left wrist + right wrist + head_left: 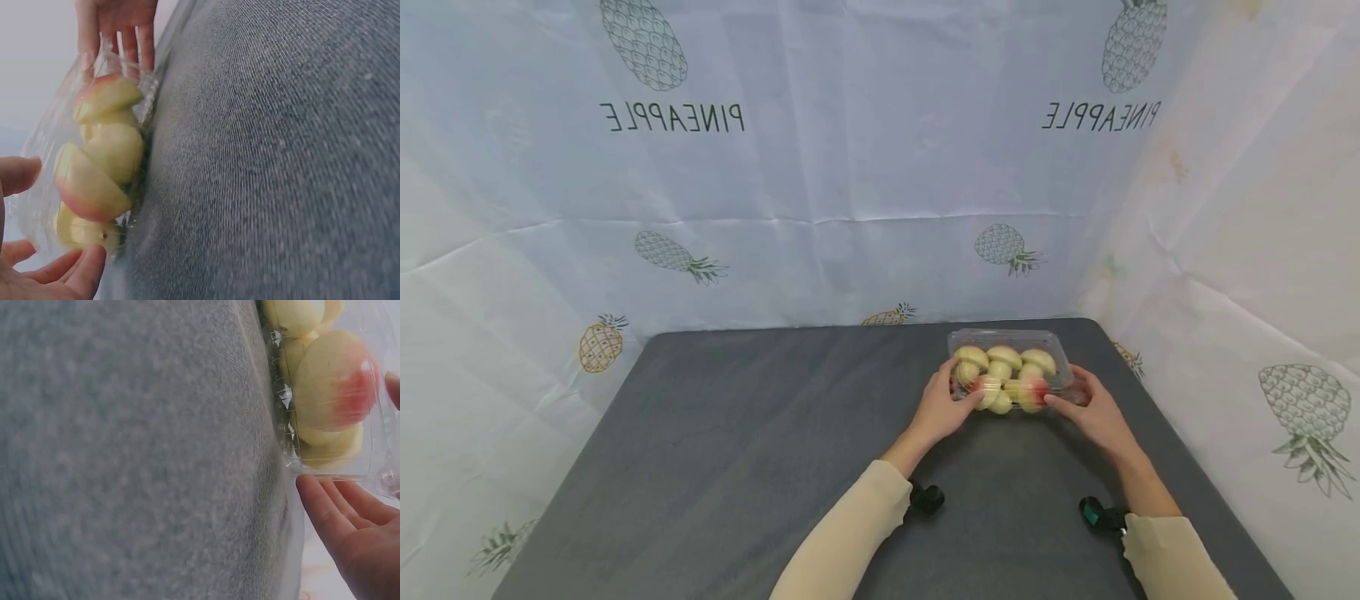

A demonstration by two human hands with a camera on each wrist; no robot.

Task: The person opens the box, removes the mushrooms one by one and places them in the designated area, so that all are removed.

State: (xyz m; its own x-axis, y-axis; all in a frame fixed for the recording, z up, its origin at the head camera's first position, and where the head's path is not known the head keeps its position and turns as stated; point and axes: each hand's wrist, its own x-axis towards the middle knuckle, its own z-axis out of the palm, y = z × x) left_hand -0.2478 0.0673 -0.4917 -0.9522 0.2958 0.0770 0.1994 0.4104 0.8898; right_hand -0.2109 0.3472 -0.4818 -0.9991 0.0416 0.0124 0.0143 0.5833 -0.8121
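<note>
A clear plastic container (1009, 337) sits toward the far right of the dark tabletop. Inside are several pale yellow rounded pieces (334, 381), some mushroom-shaped in the head view and some with red patches. My left hand (942, 406) holds the container's left end, its thumb over the front and its fingers along the side. At the opposite end my right hand (1096, 414) holds it likewise, with the thumb at the front corner. In the right wrist view, the right fingertips (307, 484) lie against the end wall, low down near the table.
The dark grey table (760, 467) reaches back to a white cloth (850, 167) printed with pineapples. More of that cloth (1262, 292) hangs along the right side. The table's right edge runs close to my right hand.
</note>
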